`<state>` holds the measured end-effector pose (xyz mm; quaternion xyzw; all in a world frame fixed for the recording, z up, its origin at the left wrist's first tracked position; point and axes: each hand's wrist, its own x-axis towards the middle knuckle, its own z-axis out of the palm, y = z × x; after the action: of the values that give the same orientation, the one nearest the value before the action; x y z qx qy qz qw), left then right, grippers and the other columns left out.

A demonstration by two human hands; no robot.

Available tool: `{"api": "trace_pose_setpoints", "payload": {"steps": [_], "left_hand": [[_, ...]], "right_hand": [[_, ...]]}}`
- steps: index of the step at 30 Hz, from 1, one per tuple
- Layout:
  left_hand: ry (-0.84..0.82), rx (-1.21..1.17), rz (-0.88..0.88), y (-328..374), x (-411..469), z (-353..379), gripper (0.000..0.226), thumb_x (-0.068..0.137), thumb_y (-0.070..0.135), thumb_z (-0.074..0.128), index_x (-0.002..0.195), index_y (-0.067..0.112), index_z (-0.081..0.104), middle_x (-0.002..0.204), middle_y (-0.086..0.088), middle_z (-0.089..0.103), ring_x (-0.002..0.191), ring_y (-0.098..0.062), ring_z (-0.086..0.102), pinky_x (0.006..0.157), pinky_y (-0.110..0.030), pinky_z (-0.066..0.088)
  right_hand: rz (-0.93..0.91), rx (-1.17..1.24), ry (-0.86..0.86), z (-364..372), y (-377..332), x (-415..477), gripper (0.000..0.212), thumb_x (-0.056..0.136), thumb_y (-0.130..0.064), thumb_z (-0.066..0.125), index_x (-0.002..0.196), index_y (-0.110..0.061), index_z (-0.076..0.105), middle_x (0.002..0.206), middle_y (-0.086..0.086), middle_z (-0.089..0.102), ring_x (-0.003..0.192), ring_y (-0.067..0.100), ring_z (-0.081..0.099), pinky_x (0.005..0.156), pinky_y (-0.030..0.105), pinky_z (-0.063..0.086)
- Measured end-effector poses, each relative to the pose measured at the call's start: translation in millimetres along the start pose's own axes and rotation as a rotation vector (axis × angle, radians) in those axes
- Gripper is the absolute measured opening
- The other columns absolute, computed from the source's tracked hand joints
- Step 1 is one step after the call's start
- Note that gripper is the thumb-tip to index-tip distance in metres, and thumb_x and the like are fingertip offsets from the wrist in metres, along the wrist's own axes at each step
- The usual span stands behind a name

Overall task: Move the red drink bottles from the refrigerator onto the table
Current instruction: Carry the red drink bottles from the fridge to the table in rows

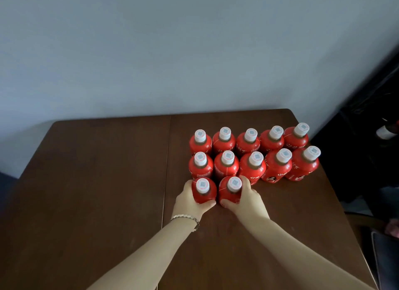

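A plain pale grey-blue wall [194, 52] fills the upper half of the view. Below it a dark brown wooden table [97, 192] with rounded far corners spreads across the frame, a seam running front to back near its middle. To the right of the table lies a dark, dim area where little can be made out.

On the right half of the table stand the red drink bottles with white screw caps [250, 153], all upright and packed close together. The far row holds five of them side by side, and the row in front of it holds five more, so that neighbouring bottles touch or nearly touch. A third, nearest row has two bottles only, set at the left end of the group.

Two bare forearms reach in from the bottom edge. The left hand [190, 201] is wrapped around the left front red bottle [204, 191], fingers curled round its far left side and thumb across the near side. The right hand [248, 199] grasps the right front red bottle [232, 190] in the same way from the right. Both held bottles stand just beside each other, close behind the second row.

A thin pale metal bracelet [185, 218] circles the left wrist.
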<state>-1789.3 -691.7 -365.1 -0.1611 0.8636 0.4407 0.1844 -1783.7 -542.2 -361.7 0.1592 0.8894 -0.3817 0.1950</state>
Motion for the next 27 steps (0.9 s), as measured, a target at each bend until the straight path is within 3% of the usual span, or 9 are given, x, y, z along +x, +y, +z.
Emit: {"api": "trace_pose_setpoints", "payload": {"steps": [9,11,12,13,15,17,20,24,27], "left_hand": [[-0.043,0.093,-0.138,10,-5,3,0.081,0.075,0.03,0.076,0.14,0.014,0.032,0.131,-0.007,0.056,0.119,-0.027,0.054,0.098,-0.034,0.042],[-0.069,0.297,-0.194,16,-16,4,0.059,0.081,0.037,0.066,0.129,0.009,0.044,0.123,-0.011,0.06,0.112,-0.029,0.058,0.092,-0.034,0.044],[-0.115,0.411,-0.194,19,-25,3,0.046,0.085,0.036,0.06,0.12,0.008,0.051,0.119,-0.012,0.062,0.108,-0.029,0.059,0.088,-0.033,0.045],[-0.175,0.502,-0.184,20,-33,2,0.04,0.087,0.035,0.055,0.114,0.006,0.057,0.116,-0.014,0.063,0.107,-0.03,0.06,0.087,-0.033,0.046],[-0.275,0.617,-0.123,24,-49,0,0.039,0.089,0.033,0.051,0.101,-0.003,0.061,0.104,-0.018,0.066,0.106,-0.032,0.061,0.087,-0.036,0.047],[-0.303,0.663,-0.032,26,-59,-1,0.035,0.089,0.031,0.049,0.078,0.0,0.06,0.074,-0.012,0.06,0.1,-0.032,0.063,0.082,-0.036,0.049],[-0.284,0.708,0.125,36,-78,-3,0.031,0.09,0.029,0.047,0.063,0.013,0.049,0.067,0.0,0.05,0.087,-0.026,0.062,0.077,-0.031,0.047],[-0.332,0.775,0.361,60,-103,5,0.024,0.094,0.03,0.046,0.098,0.014,0.062,0.099,-0.002,0.066,0.101,-0.02,0.061,0.088,-0.032,0.048],[-0.387,0.849,0.567,79,-136,26,0.022,0.093,0.033,0.047,0.101,0.019,0.062,0.106,0.0,0.066,0.102,-0.02,0.062,0.086,-0.032,0.05]], "right_hand": [[0.131,-0.046,-0.161,-3,0,2,0.1,0.084,-0.028,0.07,0.15,-0.004,-0.002,0.134,0.016,0.051,0.121,0.029,0.054,0.095,0.035,0.045],[0.141,-0.162,-0.232,-12,6,0,0.074,0.083,-0.022,0.068,0.14,-0.002,0.026,0.122,0.014,0.058,0.109,0.028,0.061,0.084,0.033,0.049],[0.119,-0.228,-0.284,-18,6,-5,0.048,0.082,-0.02,0.067,0.122,-0.005,0.044,0.108,0.011,0.062,0.097,0.026,0.064,0.074,0.031,0.051],[0.081,-0.296,-0.339,-24,8,-10,0.023,0.082,-0.02,0.065,0.099,-0.01,0.052,0.091,0.006,0.062,0.084,0.023,0.064,0.065,0.027,0.049],[-0.003,-0.408,-0.403,-38,8,-22,0.017,0.084,-0.023,0.062,0.077,-0.015,0.049,0.076,0.0,0.056,0.076,0.02,0.059,0.057,0.023,0.045],[-0.067,-0.475,-0.414,-52,4,-34,0.02,0.087,-0.027,0.061,0.099,-0.011,0.059,0.099,0.002,0.061,0.087,0.02,0.06,0.07,0.028,0.05],[-0.069,-0.505,-0.327,-75,3,-65,0.044,0.089,-0.034,0.059,0.127,-0.013,0.053,0.125,0.003,0.058,0.107,0.02,0.06,0.089,0.032,0.051],[0.015,-0.486,-0.211,-94,22,-119,0.047,0.091,-0.039,0.056,0.132,-0.018,0.049,0.128,0.001,0.055,0.11,0.019,0.058,0.089,0.031,0.049],[0.102,-0.476,-0.098,-101,45,-175,0.046,0.093,-0.038,0.053,0.134,-0.019,0.046,0.128,0.002,0.054,0.111,0.02,0.057,0.087,0.029,0.049]]}}
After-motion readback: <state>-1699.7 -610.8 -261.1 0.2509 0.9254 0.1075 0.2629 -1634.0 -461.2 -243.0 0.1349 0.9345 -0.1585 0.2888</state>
